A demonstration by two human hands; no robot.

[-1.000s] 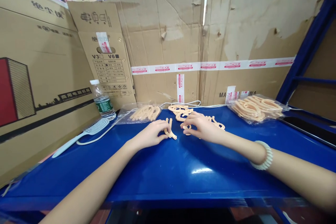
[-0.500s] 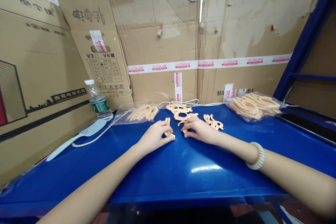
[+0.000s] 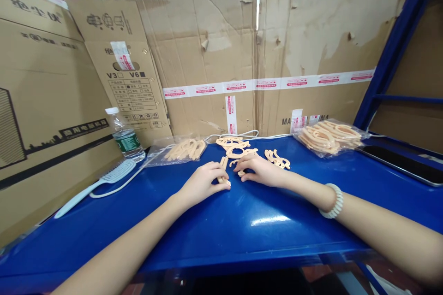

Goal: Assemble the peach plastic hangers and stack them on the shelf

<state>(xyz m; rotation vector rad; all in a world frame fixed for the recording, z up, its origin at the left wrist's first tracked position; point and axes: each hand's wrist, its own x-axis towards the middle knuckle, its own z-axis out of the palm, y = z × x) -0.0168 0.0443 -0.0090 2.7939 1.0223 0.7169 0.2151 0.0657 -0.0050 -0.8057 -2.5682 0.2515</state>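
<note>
My left hand (image 3: pixel 205 179) is closed around beige plastic pieces (image 3: pixel 223 166) that look like folding-hanger arms, standing up between thumb and fingers. Just to the right, my right hand (image 3: pixel 259 169) pinches a small beige piece (image 3: pixel 241 174); most of it is hidden by the fingers. Behind the hands lie loose beige ring-shaped pieces (image 3: pixel 232 143) with curved ends. A few S-curved beige pieces (image 3: pixel 277 159) rest on the blue table (image 3: pixel 214 235) beyond my right wrist.
A clear bag of beige pieces (image 3: pixel 187 150) lies at left, a fuller bag (image 3: pixel 328 137) at right near a black phone (image 3: pixel 403 163). A water bottle (image 3: pixel 126 137), a pale hairbrush (image 3: pixel 100 183) and a white cable (image 3: pixel 121 190) are at left. Cardboard (image 3: pixel 207 50) walls the back.
The view has shifted slightly, so the scene sits a little further left. My hands keep nearly the same positions, and the pieces in my left hand lean slightly more to the right.
</note>
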